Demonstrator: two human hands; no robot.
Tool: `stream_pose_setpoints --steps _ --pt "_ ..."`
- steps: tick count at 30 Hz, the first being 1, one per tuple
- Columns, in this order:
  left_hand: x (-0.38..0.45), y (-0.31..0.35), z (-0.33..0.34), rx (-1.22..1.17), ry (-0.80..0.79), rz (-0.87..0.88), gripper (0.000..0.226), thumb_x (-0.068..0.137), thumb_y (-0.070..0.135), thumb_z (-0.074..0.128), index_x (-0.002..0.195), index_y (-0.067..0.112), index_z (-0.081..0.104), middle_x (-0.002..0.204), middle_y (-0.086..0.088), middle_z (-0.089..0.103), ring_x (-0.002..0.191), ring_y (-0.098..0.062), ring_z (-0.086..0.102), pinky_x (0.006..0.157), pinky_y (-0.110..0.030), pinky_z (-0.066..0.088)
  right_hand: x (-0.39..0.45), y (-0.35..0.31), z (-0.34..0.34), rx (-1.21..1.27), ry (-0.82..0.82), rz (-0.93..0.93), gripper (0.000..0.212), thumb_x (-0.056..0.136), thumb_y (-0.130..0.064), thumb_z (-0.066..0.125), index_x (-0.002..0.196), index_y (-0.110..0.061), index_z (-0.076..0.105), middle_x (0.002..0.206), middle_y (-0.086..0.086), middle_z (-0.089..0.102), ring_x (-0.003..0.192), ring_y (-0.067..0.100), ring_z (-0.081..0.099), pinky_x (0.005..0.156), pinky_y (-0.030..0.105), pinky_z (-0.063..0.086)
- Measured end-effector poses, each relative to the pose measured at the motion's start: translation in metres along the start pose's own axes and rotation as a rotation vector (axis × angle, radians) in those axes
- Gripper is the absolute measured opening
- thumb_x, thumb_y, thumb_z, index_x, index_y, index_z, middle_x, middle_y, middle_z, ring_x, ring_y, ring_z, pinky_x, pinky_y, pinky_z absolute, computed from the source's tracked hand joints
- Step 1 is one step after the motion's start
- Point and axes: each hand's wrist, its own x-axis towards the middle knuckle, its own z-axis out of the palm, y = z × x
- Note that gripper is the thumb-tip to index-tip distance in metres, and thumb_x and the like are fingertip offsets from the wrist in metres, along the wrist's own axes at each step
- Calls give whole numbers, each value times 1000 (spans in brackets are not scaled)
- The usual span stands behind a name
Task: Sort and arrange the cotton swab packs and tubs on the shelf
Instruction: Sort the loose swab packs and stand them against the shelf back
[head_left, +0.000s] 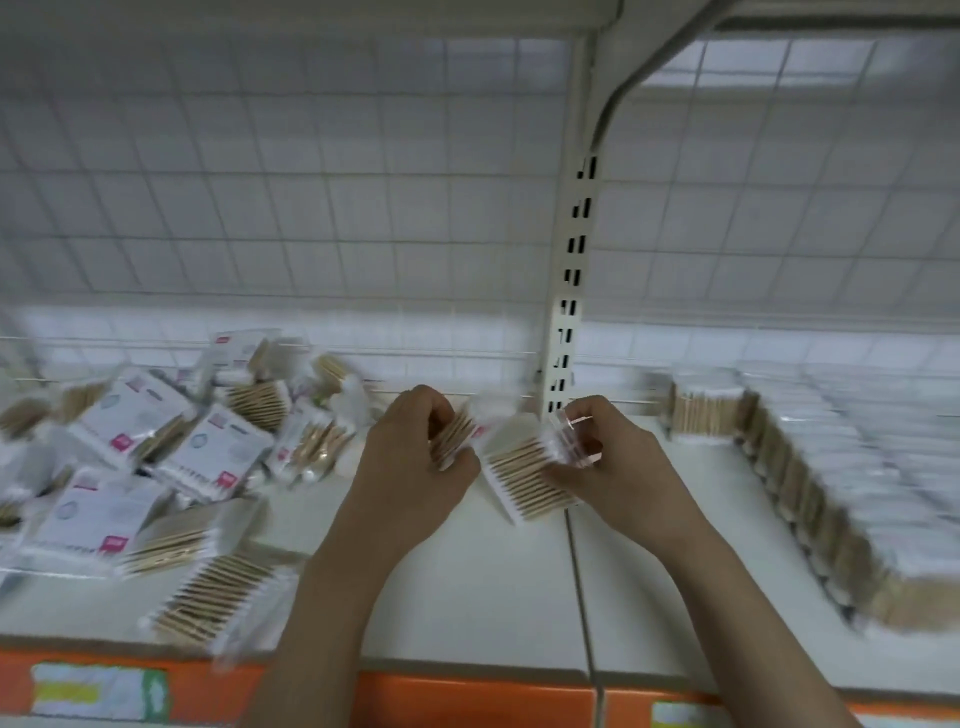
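The shelf (467, 587) has a bare strip in the middle, running from the orange front edge (467, 696) back toward the wire grid (311, 208). On the left, a loose heap of packs (156, 467) blocks the way and reaches almost to the front edge. On the right, tight rows of packs (831, 467) form a wall. The upright post (566, 312) stands at the back, between both sides. Both hands, left (415, 467) and right (613, 457), with their packs fill the back part of this strip.

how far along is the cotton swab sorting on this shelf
Roughly midway. Done: neat rows fill the shelf's right side. In hand: the left hand and right hand each grip a pack. Left: a loose pile on the left.
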Motion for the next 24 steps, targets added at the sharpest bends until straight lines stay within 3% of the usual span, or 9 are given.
stream_pose_setpoints --steps 3,7,10,13,15,18,24 --pt "-1 19 20 -77 -44 -33 23 78 11 62 92 17 45 83 2 57 77 -10 54 63 -18 42 -1 15 -25 -65 17 -17 28 75 -12 72 89 -30 55 85 -9 66 78 7 61 61 14 44" --pt "-2 43 43 -115 -108 -30 54 80 12 59 122 40 40 85 13 55 75 -5 56 62 -10 45 0 28 -62 -192 30 -52 26 74 -7 70 91 -24 60 85 -6 66 79 14 61 67 19 46" --pt "-3 56 56 -153 -123 -27 48 78 10 58 103 49 42 85 15 57 70 -3 56 57 -9 44 4 35 -85 -307 47 -105 23 77 -6 66 96 -17 62 90 -1 64 82 17 58 69 16 43" --pt "-5 65 69 -184 -111 -36 33 77 6 59 92 31 46 81 7 58 56 -1 51 50 -10 40 11 47 -103 -472 45 -149 26 81 -7 63 105 -15 62 95 2 57 84 16 51 64 17 33" --pt "-7 71 76 -241 -89 -80 29 77 3 61 86 24 44 77 -2 57 49 -2 45 46 -11 36 17 53 -114 -546 47 -165 29 81 -7 61 110 -13 60 98 3 56 88 19 52 71 22 36" --pt "-11 75 85 -263 -43 -102 27 76 2 62 82 21 44 78 -6 57 51 -4 42 46 -12 36 31 57 -131 -632 78 -194 34 79 -4 59 112 -11 60 102 8 59 95 28 56 79 33 44" --pt "-22 74 96 -238 9 -117 22 76 1 64 85 16 50 79 1 58 64 -6 49 51 -14 40 53 66 -152 -793 31 -226 30 83 -7 55 112 -13 58 106 5 62 100 24 52 78 32 42"
